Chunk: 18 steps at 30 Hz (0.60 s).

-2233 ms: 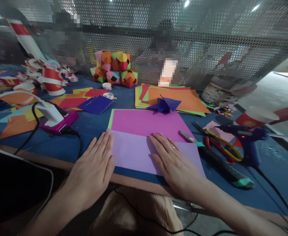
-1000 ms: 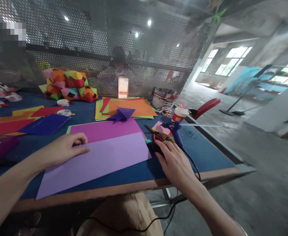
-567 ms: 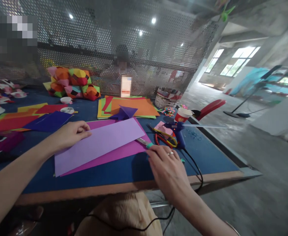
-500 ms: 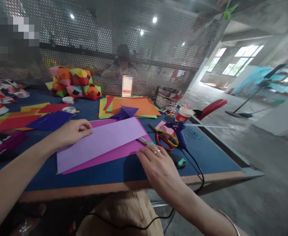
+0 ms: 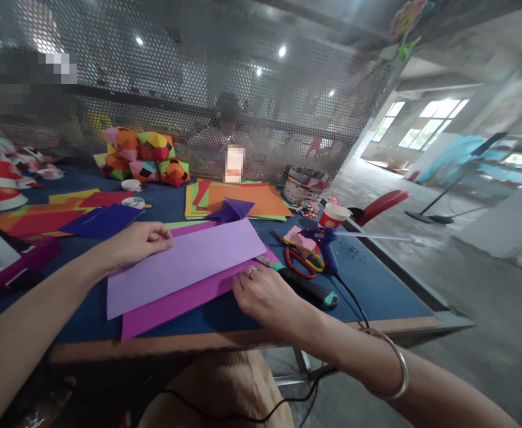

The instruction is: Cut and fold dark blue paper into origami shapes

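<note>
A folded lilac paper sheet (image 5: 185, 261) lies askew on a magenta sheet (image 5: 172, 306) on the blue table top (image 5: 377, 285). My left hand (image 5: 138, 241) is closed, pinching the lilac sheet's upper left edge between thumb and fingers. My right hand (image 5: 263, 294), with a ring and a wrist bangle, has its fingers curled on the magenta sheet's right edge. A black and teal utility knife (image 5: 308, 285) lies just right of that hand, untouched.
Red scissors (image 5: 303, 261), a blue glue gun (image 5: 327, 244) with its cord and a paper cup (image 5: 332, 215) sit at the right. A coloured paper stack (image 5: 247, 199) holds a purple folded shape (image 5: 233, 209). Paper balls (image 5: 140, 151) stand by the mesh screen, with a person behind it.
My right hand left the utility knife and came back to the magenta sheet's edge. Both sheets were turned and slid; my left hand went from flat to pinching. The view swung right.
</note>
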### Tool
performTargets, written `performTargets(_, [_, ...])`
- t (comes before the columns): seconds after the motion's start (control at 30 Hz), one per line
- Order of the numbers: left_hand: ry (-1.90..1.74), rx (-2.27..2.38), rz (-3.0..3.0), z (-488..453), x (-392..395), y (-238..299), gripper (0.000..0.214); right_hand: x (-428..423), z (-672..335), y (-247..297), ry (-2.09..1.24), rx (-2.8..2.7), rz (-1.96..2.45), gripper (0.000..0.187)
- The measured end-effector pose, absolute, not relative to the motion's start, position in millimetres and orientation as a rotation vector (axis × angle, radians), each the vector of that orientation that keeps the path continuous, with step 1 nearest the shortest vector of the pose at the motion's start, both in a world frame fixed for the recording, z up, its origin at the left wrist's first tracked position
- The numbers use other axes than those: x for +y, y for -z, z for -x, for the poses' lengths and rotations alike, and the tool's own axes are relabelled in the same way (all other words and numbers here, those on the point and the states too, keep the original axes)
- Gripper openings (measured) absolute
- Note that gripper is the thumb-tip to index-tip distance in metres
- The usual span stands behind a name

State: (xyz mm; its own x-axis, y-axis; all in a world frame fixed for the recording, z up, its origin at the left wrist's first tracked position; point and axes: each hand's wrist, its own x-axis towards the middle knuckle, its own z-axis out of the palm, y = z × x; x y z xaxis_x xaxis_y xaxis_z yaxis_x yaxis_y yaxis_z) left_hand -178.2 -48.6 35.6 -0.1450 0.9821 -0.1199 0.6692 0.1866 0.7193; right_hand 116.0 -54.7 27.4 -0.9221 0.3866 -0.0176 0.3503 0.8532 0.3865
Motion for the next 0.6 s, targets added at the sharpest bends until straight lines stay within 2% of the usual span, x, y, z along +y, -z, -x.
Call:
performTargets(0.2, [-0.678, 1.902, -1.593, 182.1, -46.6, -19.6, 0.037, -73.8, -140.2, -16.3, -0.42, 3.139, -0.624, 0.016])
performTargets(0.33, [-0.642, 1.954, -1.65, 181.1, -47.6, -14.1, 0.036, -68.5, -161.9, -10.1, -0.417, 3.278, -0.949, 0.022])
performTargets(0.47, [-0.616, 1.999, -1.681, 182.7, -51.4, -12.5, 0.039, -56.1, -186.6, -3.9, -0.655, 2.992, -1.421, 0.037])
performTargets(0.6, [-0.597, 2.014, -1.682, 188.0, -51.7, -9.7, 0.043, -51.5, -196.6, -1.5, -0.562, 2.78, -1.563, 0.042])
